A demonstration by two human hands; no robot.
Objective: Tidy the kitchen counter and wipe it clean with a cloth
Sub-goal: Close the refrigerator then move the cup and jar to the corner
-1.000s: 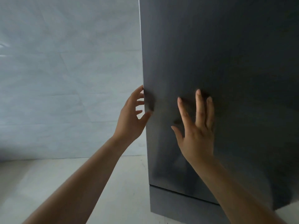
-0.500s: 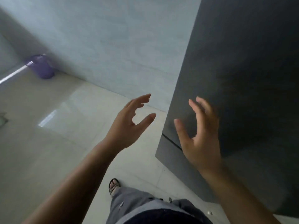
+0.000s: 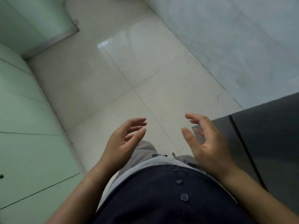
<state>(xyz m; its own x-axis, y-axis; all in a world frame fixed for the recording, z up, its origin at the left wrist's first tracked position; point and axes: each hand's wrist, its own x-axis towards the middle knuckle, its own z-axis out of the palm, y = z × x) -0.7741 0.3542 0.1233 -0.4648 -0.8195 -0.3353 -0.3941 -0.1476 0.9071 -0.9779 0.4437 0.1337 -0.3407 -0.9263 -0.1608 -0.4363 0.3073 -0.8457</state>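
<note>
L hand (image 3: 123, 139), R hand (image 3: 208, 143) off cabinet (image 3: 267, 126), empty

floor (image 3: 129, 65): pale glossy tiles, thin grout lines | right: dark grey unit (image 3: 267, 126) stands on it | left: pale green cabinets (image 3: 24, 126)

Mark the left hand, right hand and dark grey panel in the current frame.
left hand (image 3: 120, 143): head view, middle of the hand.
right hand (image 3: 210, 149): head view, middle of the hand.
dark grey panel (image 3: 267, 135): head view, bare front face.
</note>
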